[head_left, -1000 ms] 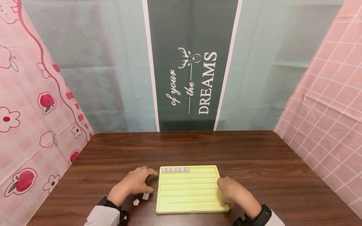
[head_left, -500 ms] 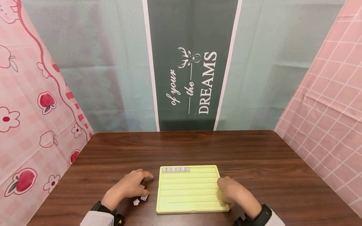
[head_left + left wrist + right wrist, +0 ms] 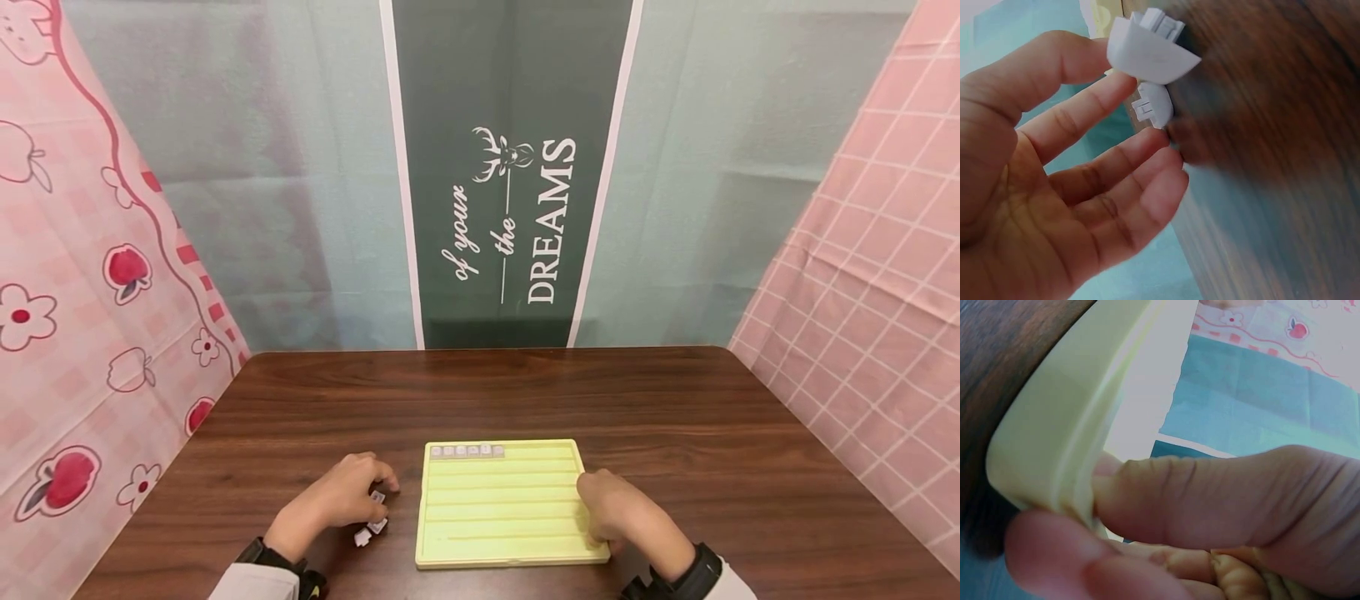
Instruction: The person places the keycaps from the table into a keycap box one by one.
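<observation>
Three pale keycaps (image 3: 363,538) lie on the table left of the yellow tray (image 3: 495,492). Over them is my left hand (image 3: 337,496), fingers loosely bent and spread, thumb tip beside the caps. In the left wrist view, a keycap (image 3: 1150,59) shows its stem side at the thumb tip, and a second keycap (image 3: 1160,103) shows beyond the fingers. My right hand (image 3: 618,508) grips the tray's right edge, thumb on the inner side of the rim and fingers outside, as the right wrist view shows. A short row of keycaps (image 3: 461,452) fills the left part of the tray's top groove.
The tray has several parallel grooves running left to right. It lies on a dark wooden table (image 3: 480,392), near the front. Patterned cloths hang around the table: pink ones at the sides and a green one (image 3: 517,83) behind.
My left hand has drawn back leftward from the tray, and a loose keycap has slid left to lie against another. My right hand and the tray stay put.
</observation>
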A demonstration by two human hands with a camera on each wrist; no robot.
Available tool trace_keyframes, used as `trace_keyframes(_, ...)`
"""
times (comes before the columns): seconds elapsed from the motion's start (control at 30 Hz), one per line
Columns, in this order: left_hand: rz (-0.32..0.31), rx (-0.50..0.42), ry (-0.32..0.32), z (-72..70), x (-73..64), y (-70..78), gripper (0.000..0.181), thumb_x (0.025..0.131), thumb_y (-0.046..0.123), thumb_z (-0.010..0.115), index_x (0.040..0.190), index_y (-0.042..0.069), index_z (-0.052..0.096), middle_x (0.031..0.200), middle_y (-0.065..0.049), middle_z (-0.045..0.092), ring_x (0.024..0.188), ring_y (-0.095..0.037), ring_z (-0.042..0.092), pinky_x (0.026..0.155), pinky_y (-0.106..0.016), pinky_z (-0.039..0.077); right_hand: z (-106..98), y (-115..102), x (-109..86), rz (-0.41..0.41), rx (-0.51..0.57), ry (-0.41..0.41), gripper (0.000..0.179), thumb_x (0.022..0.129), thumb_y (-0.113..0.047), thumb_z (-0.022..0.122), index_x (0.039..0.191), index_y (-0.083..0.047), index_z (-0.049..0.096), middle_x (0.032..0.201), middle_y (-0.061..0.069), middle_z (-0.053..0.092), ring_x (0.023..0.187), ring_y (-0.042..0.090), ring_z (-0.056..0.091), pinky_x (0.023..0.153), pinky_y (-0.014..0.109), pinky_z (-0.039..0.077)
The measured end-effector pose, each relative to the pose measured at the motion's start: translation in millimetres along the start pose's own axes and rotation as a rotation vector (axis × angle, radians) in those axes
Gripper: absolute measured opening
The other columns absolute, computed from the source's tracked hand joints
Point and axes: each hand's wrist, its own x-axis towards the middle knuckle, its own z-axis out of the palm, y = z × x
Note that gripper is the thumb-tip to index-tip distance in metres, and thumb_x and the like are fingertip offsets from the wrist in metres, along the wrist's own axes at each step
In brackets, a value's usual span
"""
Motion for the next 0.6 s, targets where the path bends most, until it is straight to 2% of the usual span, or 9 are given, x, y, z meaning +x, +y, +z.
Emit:
trace_keyframes(0.23,0.015,0.021,0.050,2.8,0.2,-0.2,0.019,0.055,0.004,0.066,0.070,0.015,0.063,0.068,0.005,0.052,0.060,-0.008,0.043,0.049,-0.024,0.042,0.4,-0.6,0.9,0.016,0.005,-0.008,0.030,0.058,0.014,0.066,0.077,-0.004,0.052,0.056,0.008,0.048,0.036,0.010,0.038,0.029,0.017,0.025)
trace_keyframes(0.47,0.032,0.005,0.067,3.9,1.1,-0.1,0.017,0.055,-0.002,0.062,0.063,0.014,0.060,0.060,0.007,0.052,0.052,-0.004,0.042,0.042,-0.022,0.042,0.1,-0.7,1.3,0.028,-0.001,-0.013,0.030,0.058,0.015,0.065,0.077,-0.004,0.052,0.057,0.009,0.049,0.036,0.010,0.040,0.029,0.017,0.026)
trace_keyframes(0.6,0.033,0.004,0.080,5.1,1.7,-0.4,0.014,0.056,0.001,0.065,0.061,0.014,0.060,0.059,0.008,0.051,0.050,-0.003,0.042,0.041,-0.021,0.041,-0.2,-0.4,0.9,0.022,-0.005,-0.007,0.030,0.057,0.015,0.065,0.076,-0.004,0.052,0.056,0.008,0.048,0.036,0.010,0.039,0.029,0.017,0.026)
